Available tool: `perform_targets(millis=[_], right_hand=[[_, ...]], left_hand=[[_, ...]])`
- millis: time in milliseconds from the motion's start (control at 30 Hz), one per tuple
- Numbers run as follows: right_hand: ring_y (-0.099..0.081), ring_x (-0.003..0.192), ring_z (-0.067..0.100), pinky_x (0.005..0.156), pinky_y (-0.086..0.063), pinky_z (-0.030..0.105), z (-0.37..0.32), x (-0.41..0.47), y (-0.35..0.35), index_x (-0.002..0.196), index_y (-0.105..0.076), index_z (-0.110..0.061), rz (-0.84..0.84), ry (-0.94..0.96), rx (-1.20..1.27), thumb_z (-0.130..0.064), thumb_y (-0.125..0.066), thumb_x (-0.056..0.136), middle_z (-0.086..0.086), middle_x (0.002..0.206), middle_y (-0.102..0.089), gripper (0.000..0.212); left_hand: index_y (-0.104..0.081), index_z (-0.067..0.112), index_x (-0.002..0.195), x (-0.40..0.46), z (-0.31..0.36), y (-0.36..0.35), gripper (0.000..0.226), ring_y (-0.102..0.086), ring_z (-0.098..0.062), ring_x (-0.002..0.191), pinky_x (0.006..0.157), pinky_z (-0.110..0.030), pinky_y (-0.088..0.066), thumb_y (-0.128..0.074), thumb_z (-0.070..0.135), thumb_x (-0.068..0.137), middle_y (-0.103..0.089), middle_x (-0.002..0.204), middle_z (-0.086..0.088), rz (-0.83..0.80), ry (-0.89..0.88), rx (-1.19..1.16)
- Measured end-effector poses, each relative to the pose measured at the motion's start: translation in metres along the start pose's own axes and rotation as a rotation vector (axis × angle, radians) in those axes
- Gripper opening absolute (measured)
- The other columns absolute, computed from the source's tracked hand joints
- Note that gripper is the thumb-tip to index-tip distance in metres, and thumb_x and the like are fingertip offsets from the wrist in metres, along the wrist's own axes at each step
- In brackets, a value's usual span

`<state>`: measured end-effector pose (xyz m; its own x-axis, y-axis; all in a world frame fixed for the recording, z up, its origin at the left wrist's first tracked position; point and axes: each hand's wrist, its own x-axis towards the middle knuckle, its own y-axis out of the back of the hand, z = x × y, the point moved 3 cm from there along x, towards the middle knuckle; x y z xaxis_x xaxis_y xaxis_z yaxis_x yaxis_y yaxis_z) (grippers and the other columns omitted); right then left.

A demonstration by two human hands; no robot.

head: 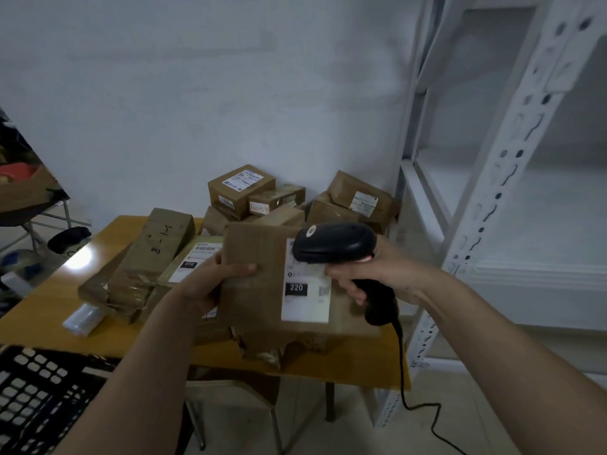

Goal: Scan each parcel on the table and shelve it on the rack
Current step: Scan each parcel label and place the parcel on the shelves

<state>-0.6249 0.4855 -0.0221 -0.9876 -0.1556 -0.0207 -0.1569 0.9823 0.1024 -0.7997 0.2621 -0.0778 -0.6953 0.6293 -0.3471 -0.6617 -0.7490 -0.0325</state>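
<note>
Yellow table, boxes piled; your left hand grips a parcel, right hand wraps a scanner over its label; rack right.

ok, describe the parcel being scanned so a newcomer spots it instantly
Start at the wooden table beside the white rack. Above its front edge, the left hand holds up a flat brown parcel under the black scanner gripped by the right hand. Only its white label shows a black tag reading 220.

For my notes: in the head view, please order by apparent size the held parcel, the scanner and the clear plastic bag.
1. held parcel, nearest the camera
2. scanner
3. clear plastic bag
</note>
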Motion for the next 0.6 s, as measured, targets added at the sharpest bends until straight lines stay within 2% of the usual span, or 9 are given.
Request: perform_targets(millis=[167,267,400,433,500,533,567,600], right_hand=[[-0.048,0.050,0.019,0.057,-0.048,0.028,-0.009,-0.047,0.010,0.084,-0.059,0.007,-0.099,-0.053,-0.019,-0.025,-0.072,0.086,0.007,0.057,-0.052,0.034],[-0.049,0.048,0.016,0.058,-0.048,0.027,-0.012,-0.093,0.025,0.073,-0.063,-0.007,-0.070,-0.059,-0.008,-0.022,-0.070,0.088,0.002,0.054,-0.054,0.023],[-0.048,0.049,0.015,0.056,-0.049,0.024,-0.015,-0.161,0.060,0.085,-0.059,0.012,0.006,-0.055,0.022,-0.023,-0.070,0.089,0.004,0.057,-0.052,0.037],[-0.048,0.049,0.015,0.056,-0.048,0.024,-0.016,-0.180,0.068,0.085,-0.061,0.008,0.016,-0.042,0.029,-0.023,-0.069,0.089,0.004,0.058,-0.052,0.033],[-0.048,0.050,0.014,0.054,-0.047,0.024,-0.018,-0.216,0.083,0.078,-0.069,-0.013,0.025,-0.019,0.047,-0.023,-0.068,0.090,0.003,0.059,-0.052,0.016],[-0.047,0.050,0.014,0.053,-0.046,0.025,-0.018,-0.233,0.092,0.080,-0.069,-0.016,0.046,-0.022,0.061,-0.024,-0.068,0.090,0.002,0.059,-0.052,0.013],[-0.047,0.050,0.015,0.053,-0.046,0.026,-0.017,-0.247,0.100,0.087,-0.069,-0.011,0.077,-0.027,0.072,-0.025,-0.070,0.088,0.003,0.059,-0.052,0.014],[-0.047,0.050,0.016,0.052,-0.045,0.027,-0.016,-0.259,0.109,0.098,-0.067,-0.004,0.120,-0.030,0.078,-0.026,-0.072,0.086,0.004,0.060,-0.051,0.026]], left_hand=[[-0.050,0.023,0.130,-0.015,0.006,-0.067,0.092,-0.068,-0.025,0.107,0.077,-0.031,-0.058,-0.095,0.034,0.050,-0.070,0.117,-0.005,-0.279,-0.035,0.128],[-0.048,0.022,0.133,-0.022,0.005,-0.116,0.101,-0.068,-0.027,0.107,0.077,-0.035,-0.058,-0.096,0.030,0.045,-0.068,0.120,-0.009,-0.254,-0.053,0.081],[-0.050,0.026,0.130,-0.038,0.009,-0.183,0.103,-0.068,-0.025,0.104,0.075,-0.036,-0.059,-0.098,0.034,0.039,-0.070,0.116,-0.005,-0.257,-0.129,-0.007],[-0.051,0.026,0.130,-0.044,0.012,-0.202,0.101,-0.068,-0.025,0.105,0.076,-0.036,-0.059,-0.097,0.034,0.040,-0.070,0.116,-0.005,-0.274,-0.152,-0.021],[-0.052,0.026,0.129,-0.055,0.017,-0.244,0.089,-0.068,-0.025,0.104,0.076,-0.036,-0.059,-0.093,0.027,0.050,-0.069,0.116,-0.006,-0.309,-0.208,-0.062],[-0.052,0.026,0.128,-0.060,0.019,-0.266,0.081,-0.069,-0.023,0.102,0.073,-0.034,-0.059,-0.090,0.022,0.056,-0.069,0.116,-0.006,-0.290,-0.248,-0.087],[-0.052,0.029,0.126,-0.065,0.020,-0.286,0.078,-0.070,-0.022,0.100,0.071,-0.033,-0.059,-0.089,0.021,0.058,-0.067,0.117,-0.006,-0.226,-0.282,-0.115],[-0.053,0.032,0.123,-0.070,0.021,-0.305,0.078,-0.070,-0.020,0.097,0.068,-0.031,-0.059,-0.092,0.024,0.056,-0.066,0.117,-0.004,-0.127,-0.305,-0.146]])
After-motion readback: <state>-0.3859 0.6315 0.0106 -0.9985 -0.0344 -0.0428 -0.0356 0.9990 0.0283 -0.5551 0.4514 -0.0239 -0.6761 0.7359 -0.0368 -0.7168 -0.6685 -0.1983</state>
